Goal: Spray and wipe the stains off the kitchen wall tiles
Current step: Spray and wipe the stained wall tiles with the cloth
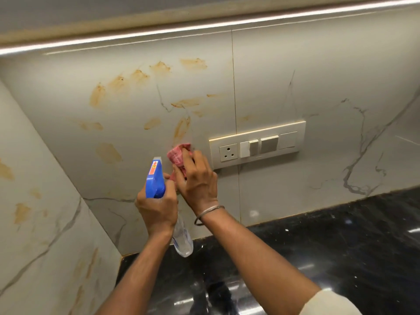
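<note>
Several orange-brown stains [181,128] smear the white marbled wall tiles [127,101], spread from the upper middle down to the left corner. My left hand [156,210] grips a spray bottle [155,178] with a blue trigger head and a clear body hanging below the fist. My right hand [197,178] presses a pink checked cloth [178,155] against the tile just below a long stain, left of the socket panel. The cloth's lower part is hidden behind my fingers.
A cream switch and socket panel [256,144] sits on the wall right of the cloth. The side wall [34,223] at left carries more stains. A glossy black stone counter [318,246] runs below. A lit cabinet underside [204,23] spans the top.
</note>
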